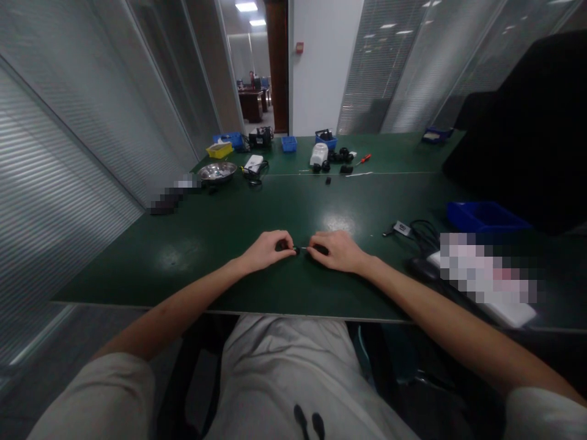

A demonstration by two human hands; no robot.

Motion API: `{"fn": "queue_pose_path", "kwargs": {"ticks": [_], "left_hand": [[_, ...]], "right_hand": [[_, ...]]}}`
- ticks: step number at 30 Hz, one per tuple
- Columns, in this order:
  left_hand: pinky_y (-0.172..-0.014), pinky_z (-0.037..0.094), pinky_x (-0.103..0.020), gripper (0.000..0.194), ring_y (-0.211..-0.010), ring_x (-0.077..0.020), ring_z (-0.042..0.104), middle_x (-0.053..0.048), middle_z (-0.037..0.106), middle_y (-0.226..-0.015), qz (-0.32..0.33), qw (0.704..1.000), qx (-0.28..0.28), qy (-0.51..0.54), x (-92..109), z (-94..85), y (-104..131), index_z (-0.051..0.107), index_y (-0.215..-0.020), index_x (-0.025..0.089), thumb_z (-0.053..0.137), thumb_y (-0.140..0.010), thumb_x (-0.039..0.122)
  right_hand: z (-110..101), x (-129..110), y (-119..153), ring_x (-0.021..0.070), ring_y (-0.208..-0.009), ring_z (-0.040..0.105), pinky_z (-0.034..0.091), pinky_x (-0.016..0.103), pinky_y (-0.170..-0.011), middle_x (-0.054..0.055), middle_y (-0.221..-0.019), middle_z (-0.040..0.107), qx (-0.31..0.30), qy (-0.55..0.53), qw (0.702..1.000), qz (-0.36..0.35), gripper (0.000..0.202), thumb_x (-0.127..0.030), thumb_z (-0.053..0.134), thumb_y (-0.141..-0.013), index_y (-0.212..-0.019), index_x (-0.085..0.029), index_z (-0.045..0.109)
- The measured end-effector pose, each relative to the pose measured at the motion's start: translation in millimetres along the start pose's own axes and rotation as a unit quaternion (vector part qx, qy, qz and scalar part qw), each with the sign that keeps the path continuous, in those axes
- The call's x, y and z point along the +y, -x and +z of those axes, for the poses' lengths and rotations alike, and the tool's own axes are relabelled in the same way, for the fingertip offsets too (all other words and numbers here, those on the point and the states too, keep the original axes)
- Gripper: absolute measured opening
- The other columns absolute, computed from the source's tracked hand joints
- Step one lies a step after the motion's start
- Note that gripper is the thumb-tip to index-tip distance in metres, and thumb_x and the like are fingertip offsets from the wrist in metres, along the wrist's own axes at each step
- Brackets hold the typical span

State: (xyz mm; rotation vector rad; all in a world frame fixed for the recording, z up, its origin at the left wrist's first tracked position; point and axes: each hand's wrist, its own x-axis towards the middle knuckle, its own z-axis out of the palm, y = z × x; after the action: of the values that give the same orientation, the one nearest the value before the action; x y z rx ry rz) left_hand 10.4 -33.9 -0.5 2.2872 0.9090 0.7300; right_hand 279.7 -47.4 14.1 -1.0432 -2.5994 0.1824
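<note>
Pinching just below mid-frame, left hand [266, 250] grips a small dark piece [296, 250], right hand [338, 251] holds a thin pale pin [303, 248] between fingertips, long axis sideways, tip leftward toward the piece, contact unclear.

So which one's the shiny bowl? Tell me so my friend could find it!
Find the big green table and look towards its far left. The bowl sits just nearer than the yellow tray, left of a white box. It's the only round, shiny metal dish on the table.
</note>
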Motion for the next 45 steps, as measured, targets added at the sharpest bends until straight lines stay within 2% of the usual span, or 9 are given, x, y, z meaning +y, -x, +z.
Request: {"fn": "queue_pose_path", "kwargs": {"ticks": [5, 10, 19, 28, 34, 40, 45], "left_hand": [[-0.076, 0.049, -0.027, 0.029, -0.086, -0.0172, 0.064, -0.006, 0.071, -0.102, 0.007, 1.000, 0.000, -0.002, 1, -0.8, -1, 0.070, -0.117, 0.017, 0.074, -0.091, 0.030], [-0.077, 0.049, -0.028, 0.024, -0.085, -0.0175, 0.063, -0.009, 0.069, -0.104, 0.037, 0.999, -0.009, -0.017, -1, 0.6, 0, 0.075, -0.112, 0.016, 0.069, -0.095, 0.032], [-0.071, 0.047, -0.027, 0.025, -0.077, -0.0155, 0.061, -0.008, 0.068, -0.097, 0.026, 1.000, -0.013, 0.006, -1, -0.8, 0, 0.077, -0.111, 0.016, 0.068, -0.098, 0.036], [-0.084, 0.051, -0.030, 0.026, -0.091, -0.0192, 0.068, -0.009, 0.073, -0.105, 0.035, 0.999, -0.012, 0.022, 0, -1.4, 0, 0.078, -0.114, 0.017, 0.067, -0.099, 0.036], [-0.098, 0.051, -0.034, 0.030, -0.108, -0.0218, 0.067, -0.011, 0.071, -0.116, 0.096, 0.994, -0.020, -0.043, -3, 1.1, 1, 0.077, -0.123, 0.019, 0.058, -0.105, 0.033], [-0.099, 0.051, -0.036, 0.035, -0.109, -0.0231, 0.063, -0.013, 0.067, -0.117, 0.122, 0.984, -0.035, -0.127, 1, 2.9, 6, 0.071, -0.134, 0.018, 0.050, -0.108, 0.031], [-0.096, 0.051, -0.034, 0.035, -0.106, -0.0227, 0.063, -0.013, 0.067, -0.116, 0.118, 0.981, -0.046, -0.151, 5, 2.9, 7, 0.071, -0.132, 0.018, 0.049, -0.108, 0.030]], "right_hand": [[3, -2, 1, 0.0152, -0.072, 0.059, 0.027, 0.029, -0.064, 0.003, -0.091, 0.071, 0.000, 0.014, 1.000, 0.002, 0.025, -0.040, 0.051, -0.103, -0.101, -0.022, 0.068], [5, -5, 0, 0.0156, -0.071, 0.059, 0.026, 0.030, -0.063, 0.003, -0.093, 0.072, 0.002, 0.036, 0.999, 0.009, 0.024, -0.040, 0.051, -0.103, -0.104, -0.022, 0.066], [6, -5, -1, 0.0164, -0.074, 0.060, 0.027, 0.030, -0.062, 0.004, -0.097, 0.072, -0.002, 0.042, 0.999, 0.004, 0.025, -0.041, 0.050, -0.104, -0.103, -0.022, 0.066], [9, -5, 0, 0.0164, -0.073, 0.061, 0.029, 0.029, -0.064, 0.004, -0.095, 0.073, 0.012, 0.010, 1.000, -0.001, 0.025, -0.039, 0.046, -0.106, -0.107, -0.022, 0.065], [7, -6, -1, 0.0163, -0.072, 0.060, 0.028, 0.030, -0.063, 0.005, -0.097, 0.073, -0.005, 0.041, 0.999, -0.011, 0.025, -0.039, 0.046, -0.106, -0.108, -0.022, 0.065], [10, -12, -1, 0.0165, -0.071, 0.060, 0.025, 0.031, -0.061, 0.007, -0.097, 0.072, -0.017, 0.075, 0.997, -0.017, 0.028, -0.039, 0.042, -0.108, -0.107, -0.021, 0.064], [15, -17, -2, 0.0165, -0.070, 0.060, 0.024, 0.032, -0.060, 0.008, -0.099, 0.072, -0.013, 0.090, 0.996, -0.016, 0.030, -0.037, 0.039, -0.109, -0.107, -0.019, 0.063]]}}
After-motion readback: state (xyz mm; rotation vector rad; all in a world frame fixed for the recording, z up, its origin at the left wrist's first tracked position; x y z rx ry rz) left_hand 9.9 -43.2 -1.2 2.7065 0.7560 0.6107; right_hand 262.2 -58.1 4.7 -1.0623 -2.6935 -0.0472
